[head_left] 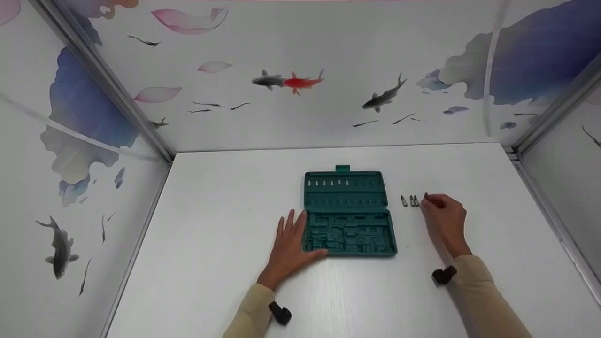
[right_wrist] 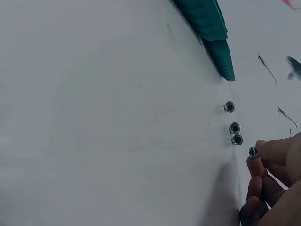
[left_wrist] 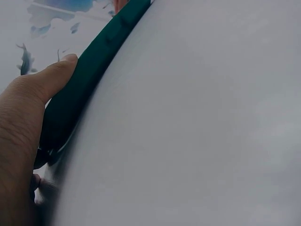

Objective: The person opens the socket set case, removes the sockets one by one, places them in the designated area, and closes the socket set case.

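A green tool case (head_left: pixel 347 256) lies opened flat on the white table, with several small silver bits (head_left: pixel 324 183) lined up in its far half. Against the case's left side rests my left hand (head_left: pixel 290 244), fingers straight, the thumb along the front rim. In the left wrist view that thumb (left_wrist: pixel 61 73) touches the case wall (left_wrist: pixel 89 70). To the right of the case, my right hand (head_left: pixel 446 218) pinches a small metal bit (right_wrist: pixel 253 152) between thumb and finger. Three similar metal bits (right_wrist: pixel 235 127) stand beside it on the table, two of them close together.
The white table (head_left: pixel 220 202) is bordered by a printed back wall (head_left: pixel 328 112) and side walls with metal corner posts (head_left: pixel 112 89). Moulded recesses (head_left: pixel 335 232) fill the near half of the case. A black wrist camera (head_left: pixel 281 313) sits on the left sleeve.
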{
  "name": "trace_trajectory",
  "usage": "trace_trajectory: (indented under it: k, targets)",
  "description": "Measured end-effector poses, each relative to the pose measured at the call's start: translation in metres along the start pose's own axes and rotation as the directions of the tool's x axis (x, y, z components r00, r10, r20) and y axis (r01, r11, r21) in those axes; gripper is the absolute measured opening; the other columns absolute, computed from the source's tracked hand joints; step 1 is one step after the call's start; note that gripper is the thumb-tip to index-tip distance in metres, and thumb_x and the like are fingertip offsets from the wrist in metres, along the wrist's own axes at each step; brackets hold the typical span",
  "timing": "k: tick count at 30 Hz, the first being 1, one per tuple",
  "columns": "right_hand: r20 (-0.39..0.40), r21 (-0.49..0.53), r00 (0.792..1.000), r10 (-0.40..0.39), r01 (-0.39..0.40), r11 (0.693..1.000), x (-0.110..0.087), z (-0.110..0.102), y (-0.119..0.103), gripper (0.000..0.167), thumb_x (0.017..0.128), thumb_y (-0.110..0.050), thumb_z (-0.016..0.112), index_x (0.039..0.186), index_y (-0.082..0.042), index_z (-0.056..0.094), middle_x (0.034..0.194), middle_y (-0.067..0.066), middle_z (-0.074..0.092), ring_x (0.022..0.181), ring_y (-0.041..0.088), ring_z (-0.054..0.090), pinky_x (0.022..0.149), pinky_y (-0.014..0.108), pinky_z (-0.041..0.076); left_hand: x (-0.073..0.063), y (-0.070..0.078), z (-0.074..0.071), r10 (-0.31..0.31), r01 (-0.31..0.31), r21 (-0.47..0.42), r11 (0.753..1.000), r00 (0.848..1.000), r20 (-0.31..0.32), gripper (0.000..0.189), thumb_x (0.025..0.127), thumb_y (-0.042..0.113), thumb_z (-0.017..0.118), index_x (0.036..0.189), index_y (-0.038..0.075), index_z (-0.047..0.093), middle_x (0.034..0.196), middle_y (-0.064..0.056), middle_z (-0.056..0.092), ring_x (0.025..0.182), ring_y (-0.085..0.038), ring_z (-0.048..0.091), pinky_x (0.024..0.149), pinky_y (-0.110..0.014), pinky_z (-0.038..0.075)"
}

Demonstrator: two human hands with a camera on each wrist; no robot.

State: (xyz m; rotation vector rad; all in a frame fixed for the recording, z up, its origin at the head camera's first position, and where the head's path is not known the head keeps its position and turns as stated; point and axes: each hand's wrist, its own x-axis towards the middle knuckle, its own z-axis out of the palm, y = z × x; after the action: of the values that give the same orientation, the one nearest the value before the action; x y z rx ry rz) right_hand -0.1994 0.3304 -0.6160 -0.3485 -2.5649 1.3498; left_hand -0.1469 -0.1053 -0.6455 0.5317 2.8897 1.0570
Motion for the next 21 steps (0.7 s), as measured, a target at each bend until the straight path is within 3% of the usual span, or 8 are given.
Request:
trace_trajectory:
  k: [10, 21]
  targets:
    - [-0.028, -0.01, 0.999, 0.037, -0.038, 0.999, -0.01, 0.011, 0.008, 0.037, 0.111, -0.03, 0.066, 0.134, -0.002, 0.076, 0.122, 0.016, 0.075, 0.106, 0.024, 0.064, 0.085, 0.02, 0.049, -0.001, -0.001, 0.0, -0.01, 0.01, 0.008, 1.0, 1.0, 0.004, 0.124, 0.089, 0.083, 0.071, 0.178, 0.012, 0.02, 0.183, -0.013, 0.019, 0.171, -0.032, 0.007, 0.137, -0.056, 0.002]
    - [-0.162, 0.026, 0.985, 0.062, -0.059, 0.998, -0.013, 0.03, 0.007, 0.035, 0.111, -0.032, 0.067, 0.131, -0.005, 0.078, 0.118, 0.013, 0.073, 0.107, 0.023, 0.059, 0.086, 0.029, 0.047, -0.001, 0.0, 0.0, -0.006, 0.006, 0.009, 1.0, 1.0, 0.006, 0.124, 0.089, 0.083, 0.07, 0.177, 0.011, 0.021, 0.183, -0.013, 0.02, 0.171, -0.033, 0.008, 0.137, -0.057, 0.002]
